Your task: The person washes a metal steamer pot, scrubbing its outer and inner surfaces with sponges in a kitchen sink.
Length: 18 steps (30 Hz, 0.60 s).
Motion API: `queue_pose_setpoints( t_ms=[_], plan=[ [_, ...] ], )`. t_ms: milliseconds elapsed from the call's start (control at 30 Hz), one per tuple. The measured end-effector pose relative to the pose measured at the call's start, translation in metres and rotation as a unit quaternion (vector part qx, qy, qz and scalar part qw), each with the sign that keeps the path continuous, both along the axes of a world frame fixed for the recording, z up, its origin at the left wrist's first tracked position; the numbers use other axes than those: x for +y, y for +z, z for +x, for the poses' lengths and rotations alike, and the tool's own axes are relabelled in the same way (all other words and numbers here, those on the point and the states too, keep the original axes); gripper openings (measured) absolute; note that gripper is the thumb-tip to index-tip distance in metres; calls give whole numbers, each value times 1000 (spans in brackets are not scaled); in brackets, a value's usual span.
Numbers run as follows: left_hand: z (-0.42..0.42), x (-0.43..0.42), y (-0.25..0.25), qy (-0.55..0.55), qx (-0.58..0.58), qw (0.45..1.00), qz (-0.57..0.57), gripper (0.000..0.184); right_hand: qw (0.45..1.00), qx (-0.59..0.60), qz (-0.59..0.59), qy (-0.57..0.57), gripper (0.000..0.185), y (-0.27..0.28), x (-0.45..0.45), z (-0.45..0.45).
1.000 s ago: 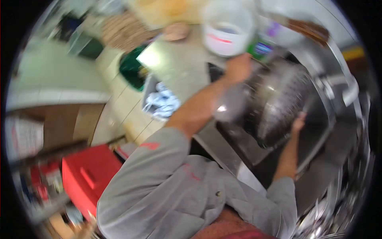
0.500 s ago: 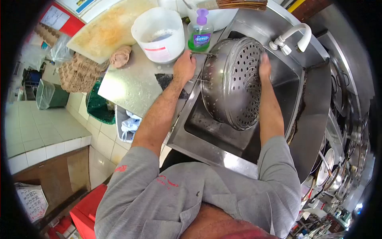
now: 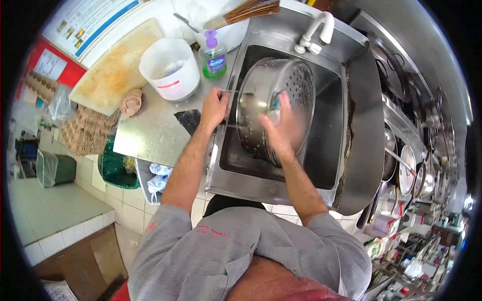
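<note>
Left forearm (image 3: pixel 187 168) bare, extended forward, left hand (image 3: pixel 216 108) curled in a grip; right forearm (image 3: pixel 301 185) bare, extended, right hand (image 3: pixel 285 131) partly blurred, thumb (image 3: pixel 265 121) parted from fingers (image 3: pixel 284 102).

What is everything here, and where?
Rectangular metal sink: one, grey, centre
Perforated round metal pot: one, silver, over sink, tilted
Curved tap: one, white, sink's far edge
Round plastic bucket: one, white, left of sink
Plastic pump bottle: one, green, purple-topped, beside bucket
Flat rectangular board: one, cream, left of bucket
Cardboard egg trays: several, brown, far left
Round metal pans: several, grey, right
Blurred small item: one, pale, on pot
Left hand: one, bare, gripping pot
Right hand: one, bare, holding item
</note>
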<state>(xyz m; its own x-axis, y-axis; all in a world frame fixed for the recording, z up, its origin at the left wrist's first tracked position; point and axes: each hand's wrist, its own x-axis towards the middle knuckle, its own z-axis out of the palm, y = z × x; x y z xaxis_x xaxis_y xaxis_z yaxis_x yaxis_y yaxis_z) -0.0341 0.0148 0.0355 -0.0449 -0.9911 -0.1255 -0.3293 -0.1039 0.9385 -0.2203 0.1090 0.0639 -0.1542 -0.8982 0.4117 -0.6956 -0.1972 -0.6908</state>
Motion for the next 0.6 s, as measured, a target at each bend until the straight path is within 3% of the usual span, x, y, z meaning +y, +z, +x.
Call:
queue_pose_setpoints(
  t_ms=[67, 133, 167, 200, 300, 367, 400, 433, 500, 533, 600],
  plan=[
    [-16, 24, 10, -15, 41, 999, 21, 26, 987, -141, -55, -48, 67, 9, -5, -20],
    [-29, 44, -3, -30, -17, 994, -108, 24, 972, -194, -81, -107, 64, 6, -5, -49],
    [-35, 55, -8, -45, -15, 993, -109, 24, 962, -233, -74, -125, 60, 2, -2, -64],
    [-40, 69, -10, -41, -24, 990, -132, 23, 965, -194, -56, -165, 56, 5, 5, -77],
    [-52, 106, -26, -52, -21, 986, -158, 19, 942, -260, -43, -209, 50, -24, 29, -105],
    [-60, 133, -37, -69, -27, 983, -168, 15, 883, -427, -72, -180, 41, -38, 57, -120],
    [-60, 138, -40, -79, -28, 983, -165, 15, 880, -429, -73, -190, 41, -31, 67, -121],
    [-59, 140, -41, -71, -24, 987, -144, 15, 845, -503, -20, -179, 37, -15, 74, -122],
    [-56, 140, -42, -70, -29, 989, -126, 15, 836, -531, 13, -140, 29, -25, 76, -130],
    [-55, 140, -41, -74, -32, 988, -128, 15, 871, -478, -29, -112, 29, -29, 71, -126],
    [-51, 142, -40, -99, -33, 988, -118, 16, 883, -437, -31, -170, 32, -37, 63, -119]
  ],
)
